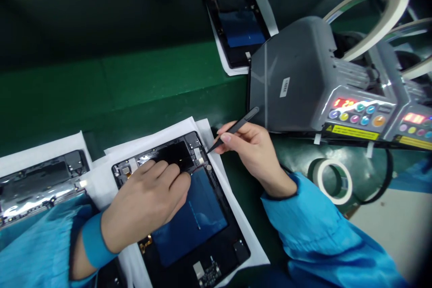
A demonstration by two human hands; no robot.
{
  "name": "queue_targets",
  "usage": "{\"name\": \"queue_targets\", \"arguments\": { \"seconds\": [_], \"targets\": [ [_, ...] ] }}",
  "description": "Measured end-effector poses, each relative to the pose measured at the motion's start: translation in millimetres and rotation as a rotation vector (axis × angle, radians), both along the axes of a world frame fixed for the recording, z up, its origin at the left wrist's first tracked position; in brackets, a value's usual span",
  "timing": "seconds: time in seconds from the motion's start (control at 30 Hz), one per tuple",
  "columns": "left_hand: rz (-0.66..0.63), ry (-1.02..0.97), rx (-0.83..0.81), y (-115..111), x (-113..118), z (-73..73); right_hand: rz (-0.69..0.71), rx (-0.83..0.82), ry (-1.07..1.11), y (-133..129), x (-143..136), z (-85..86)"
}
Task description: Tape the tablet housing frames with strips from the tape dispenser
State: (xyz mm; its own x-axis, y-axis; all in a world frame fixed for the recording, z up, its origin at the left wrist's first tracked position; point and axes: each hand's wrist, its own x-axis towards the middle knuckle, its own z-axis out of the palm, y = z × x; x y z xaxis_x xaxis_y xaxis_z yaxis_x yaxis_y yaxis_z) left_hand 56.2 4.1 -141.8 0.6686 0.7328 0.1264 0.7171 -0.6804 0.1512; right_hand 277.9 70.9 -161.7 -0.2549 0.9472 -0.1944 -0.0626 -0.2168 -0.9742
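An opened tablet (pixel 232 234) with a blue panel lies on white paper in the lower middle. My left hand (pixel 148 198), a blue band at its wrist, rests over the tablet's upper left part with curled fingers; whatever they hold is hidden. Beyond the tablet's upper right corner, my right hand (pixel 251 148) pinches dark tweezers (pixel 241 122). The tweezers' tip points down-left and is at the tablet's edge, near a small white piece (pixel 198 155).
Another opened tablet (pixel 43 180) lies at the left, partly under my sleeve. A third tablet (pixel 238 24) sits at the back. Grey tape dispensers (pixel 293 72) with lit displays stand at the right, a tape roll (pixel 346 182) in front of them.
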Motion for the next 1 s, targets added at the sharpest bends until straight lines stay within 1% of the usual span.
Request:
{"name": "queue_targets", "arguments": {
  "seconds": [0.13,0.23,0.4,0.53,0.67,0.8,0.87,1.0],
  "targets": [
    [-0.001,0.003,0.007,1.1,0.5,0.5,-0.043,0.086,-0.133,-3.2,-4.9,0.1],
    [-0.004,-0.003,0.008,1.5,0.7,0.6,-0.050,0.138,-0.173,-6.4,-5.2,1.1],
    [-0.003,-0.002,-0.003,0.3,0.2,0.6,-0.005,0.140,-0.209,-8.5,-5.2,-1.0],
    [-0.003,-0.011,0.003,0.3,1.0,0.6,0.000,0.139,-0.173,-8.9,-7.2,-2.4],
    [-0.003,-0.006,0.007,1.1,1.7,0.3,-0.020,0.114,-0.128,-8.6,-9.0,-1.3],
    [0.002,0.014,0.010,2.2,1.8,-0.3,-0.005,0.015,-0.008,-7.1,-6.7,0.9],
    [0.002,0.018,0.007,2.5,1.6,-0.4,-0.024,-0.018,0.044,-5.4,-5.2,0.8],
    [-0.003,0.012,-0.003,2.0,0.8,-0.1,-0.080,-0.048,-0.002,-1.7,-6.5,-3.0]
  ]
}}
